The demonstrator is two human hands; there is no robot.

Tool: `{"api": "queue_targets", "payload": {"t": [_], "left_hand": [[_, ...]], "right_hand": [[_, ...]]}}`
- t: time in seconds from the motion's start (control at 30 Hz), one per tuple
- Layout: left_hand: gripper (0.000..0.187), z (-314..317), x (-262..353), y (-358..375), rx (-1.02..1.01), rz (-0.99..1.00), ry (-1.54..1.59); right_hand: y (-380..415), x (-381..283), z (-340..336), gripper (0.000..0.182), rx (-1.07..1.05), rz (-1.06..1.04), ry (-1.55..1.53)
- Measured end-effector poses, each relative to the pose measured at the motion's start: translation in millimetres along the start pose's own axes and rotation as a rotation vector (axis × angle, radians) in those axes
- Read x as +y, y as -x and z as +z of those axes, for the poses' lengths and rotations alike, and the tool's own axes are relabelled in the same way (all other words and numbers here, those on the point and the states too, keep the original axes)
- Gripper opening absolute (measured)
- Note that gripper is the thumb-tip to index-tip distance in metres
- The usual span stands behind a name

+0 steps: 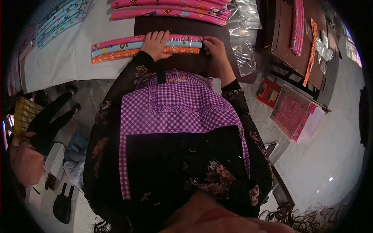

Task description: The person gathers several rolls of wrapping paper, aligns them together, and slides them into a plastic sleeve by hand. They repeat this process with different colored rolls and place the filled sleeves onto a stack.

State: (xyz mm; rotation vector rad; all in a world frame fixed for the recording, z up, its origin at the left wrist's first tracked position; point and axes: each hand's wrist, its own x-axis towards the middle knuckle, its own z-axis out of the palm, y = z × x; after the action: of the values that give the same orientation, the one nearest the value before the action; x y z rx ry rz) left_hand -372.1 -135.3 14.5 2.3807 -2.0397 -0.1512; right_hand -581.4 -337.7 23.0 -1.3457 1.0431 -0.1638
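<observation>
Three long rolled bundles, pink, pale blue and orange, lie side by side on the counter, partly on its white cloth and partly on the dark surface. Right end of the bundles sits inside a clear plastic sleeve. Left hand lies flat across the bundles, fingers together and pressing down. Right hand is at the sleeved end, fingers curled on the plastic; exact grip cannot be told. Purple checked apron fills the centre of view. Farther back lies a stack of pink bundles; loose clear plastic lies to the right. Second table at right carries more pink and orange bundles. Red stool stands on the floor.
</observation>
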Motion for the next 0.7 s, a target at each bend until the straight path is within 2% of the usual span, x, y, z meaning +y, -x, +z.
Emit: {"api": "queue_targets", "payload": {"t": [0.3, 0.37, 0.4, 0.43, 0.57, 0.7], "left_hand": [[0.099, 1.2, -2.4, 3.7, 0.064, 0.039, -0.004], [0.101, -8.7, -1.5, 3.1, -0.092, 0.014, 0.035], [0.101, -8.3, -1.4, 3.5, -0.102, -0.024, 0.021], [0.101, -4.3, -0.6, 3.8, -0.087, -0.011, 0.048], [0.101, -10.9, -0.9, 5.1, -0.079, 0.001, 0.056], [0.101, -8.2, -0.1, 6.3, 0.000, 0.021, 0.029]], "right_hand": [[-10.3, -0.6, 1.3, 0.022, -0.085, 0.028, 0.136], [-13.9, 3.1, -0.4, 0.022, -0.101, 0.028, 0.113], [-10.3, -1.0, 3.6, 0.023, -0.087, 0.032, 0.049], [-5.6, -6.2, 6.4, 0.024, -0.068, 0.040, -0.015], [-13.1, -0.4, 3.2, 0.023, -0.107, 0.057, 0.113], [-17.5, 3.8, 4.2, 0.018, -0.087, 0.128, -0.060]]}}
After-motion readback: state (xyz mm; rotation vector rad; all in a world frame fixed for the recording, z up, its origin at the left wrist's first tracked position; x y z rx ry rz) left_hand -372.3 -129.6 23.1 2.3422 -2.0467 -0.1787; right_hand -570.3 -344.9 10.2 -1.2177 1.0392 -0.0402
